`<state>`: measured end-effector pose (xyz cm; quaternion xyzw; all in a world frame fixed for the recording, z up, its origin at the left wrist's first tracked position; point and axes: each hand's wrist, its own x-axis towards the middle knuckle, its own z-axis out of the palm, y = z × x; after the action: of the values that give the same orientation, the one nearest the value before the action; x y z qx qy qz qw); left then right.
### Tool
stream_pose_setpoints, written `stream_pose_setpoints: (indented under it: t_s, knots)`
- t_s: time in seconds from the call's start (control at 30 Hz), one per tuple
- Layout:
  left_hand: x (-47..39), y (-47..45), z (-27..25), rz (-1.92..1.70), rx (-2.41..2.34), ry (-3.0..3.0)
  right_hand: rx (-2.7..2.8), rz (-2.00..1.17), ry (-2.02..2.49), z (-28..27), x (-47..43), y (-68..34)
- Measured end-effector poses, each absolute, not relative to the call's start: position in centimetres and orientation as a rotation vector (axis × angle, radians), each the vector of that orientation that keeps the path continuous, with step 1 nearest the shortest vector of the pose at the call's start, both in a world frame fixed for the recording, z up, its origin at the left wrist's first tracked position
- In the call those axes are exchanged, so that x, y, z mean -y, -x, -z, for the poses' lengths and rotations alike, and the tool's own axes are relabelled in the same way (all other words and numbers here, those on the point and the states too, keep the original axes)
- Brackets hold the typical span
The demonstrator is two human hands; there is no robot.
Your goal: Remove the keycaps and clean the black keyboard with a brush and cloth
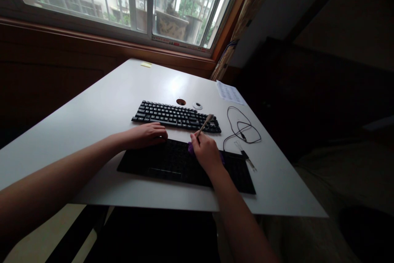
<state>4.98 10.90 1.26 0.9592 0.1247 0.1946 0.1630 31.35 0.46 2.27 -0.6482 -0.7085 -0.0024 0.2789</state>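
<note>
A black keyboard base lies near the table's front edge, its surface too dark to make out. My left hand is at its upper left edge, fingers together and bent over the edge, holding it. My right hand is closed around a thin brush, bristle end tilted up and away to the right. Under that hand, against the base, purple cloth shows; most of it is hidden by the hand. Behind the base, black keycaps lie in rows, laid out like a keyboard.
A thin black cable is coiled on the white table at the right. Beside the base lies a small wire-ended tool. Farther back are a cable hole, its round cover, a printed sheet and a yellow note.
</note>
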Motion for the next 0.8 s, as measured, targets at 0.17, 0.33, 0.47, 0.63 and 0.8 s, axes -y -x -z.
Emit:
stream_pose_setpoints:
  t_s: [0.17, 0.33, 0.47, 0.63, 0.8]
  knots:
    - [-10.86, -5.07, -1.39, -0.586, -0.338, -2.725, 1.867, -0.169, 1.642, -2.17, -0.83, -31.71]
    - [-10.98, -5.08, -1.23, -0.548, -0.350, -2.745, 1.858, -0.299, 1.595, -2.10, -1.26, -32.12]
    - [-10.97, -4.99, -1.25, -0.537, -0.352, -2.754, 1.897, -0.232, 1.639, -2.06, -1.12, -31.96]
    - [-10.99, -4.93, -1.26, -0.534, -0.353, -2.752, 1.898, -0.051, 1.787, -2.23, -0.54, -31.62]
    - [-11.13, -4.94, -1.05, -0.528, -0.354, -2.760, 1.877, -0.069, 1.773, -2.11, -0.53, -31.75]
